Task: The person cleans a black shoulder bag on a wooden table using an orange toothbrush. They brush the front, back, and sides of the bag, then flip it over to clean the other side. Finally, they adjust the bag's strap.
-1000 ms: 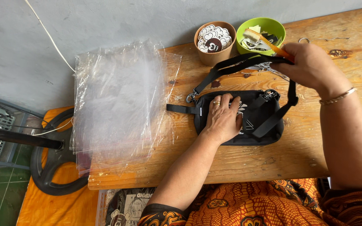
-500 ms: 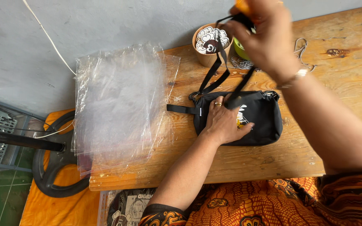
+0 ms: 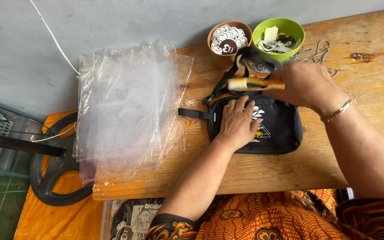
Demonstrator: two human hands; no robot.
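The left hand (image 3: 238, 123) lies flat, fingers spread, pressing the black bag (image 3: 277, 129) beneath it; the right hand (image 3: 305, 82), just beyond, grips a brush (image 3: 250, 84) over the bag's strap (image 3: 227, 80).

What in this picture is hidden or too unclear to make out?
All in the head view:
- Part of the black bag's front print: covered by the left hand.
- The brush handle's far end: wrapped inside the right hand.
- The contents of the green bowl: small jumbled scraps, too small to identify.
- The metal chain: partly behind the right hand.
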